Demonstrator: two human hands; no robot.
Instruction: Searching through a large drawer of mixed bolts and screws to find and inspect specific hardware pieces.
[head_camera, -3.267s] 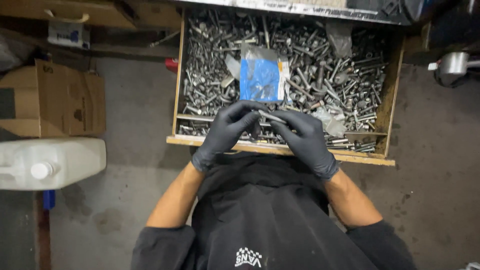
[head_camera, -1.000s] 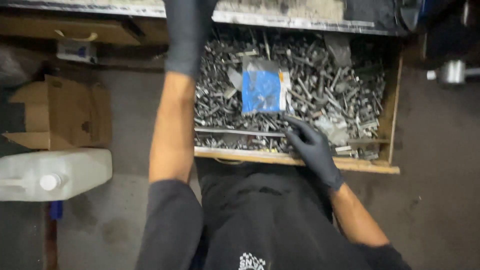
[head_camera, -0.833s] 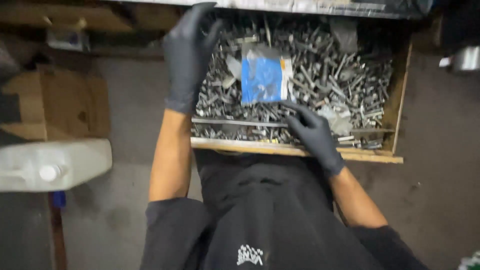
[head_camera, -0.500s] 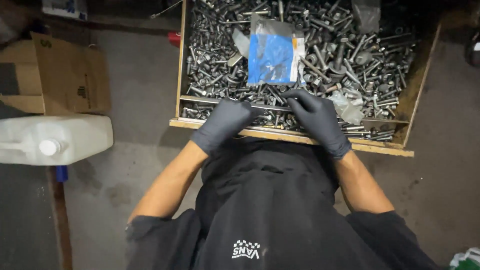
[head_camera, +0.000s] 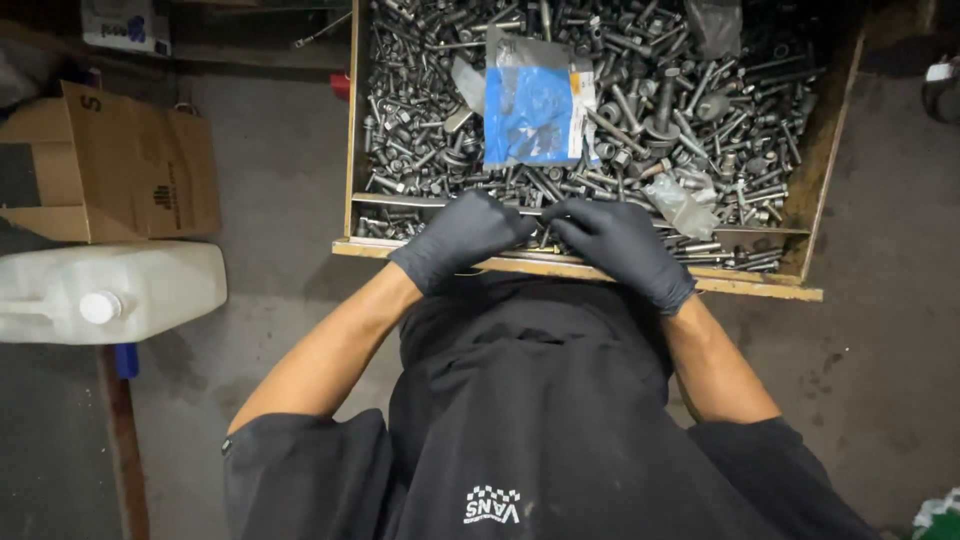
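A long thin metal rod (head_camera: 545, 211) lies across the near edge of the wooden drawer (head_camera: 815, 170). I see my left hand (head_camera: 462, 234) and right hand (head_camera: 620, 240), both black-gloved, meeting over it, fingers curled together; whether they clamp it I cannot tell. Grey bolts (head_camera: 640, 90) fill the drawer beneath a blue plastic bag (head_camera: 533, 110). Left: white jug (head_camera: 110, 290), cardboard box (head_camera: 120, 165).

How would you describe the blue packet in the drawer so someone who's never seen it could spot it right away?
Start at the open wooden drawer full of grey metal bolts, just beyond the left hand and the right hand, both in black gloves. The clear plastic packet lies flat on the bolts near the middle. Its bright blue panel is the only strong colour among all that grey metal.
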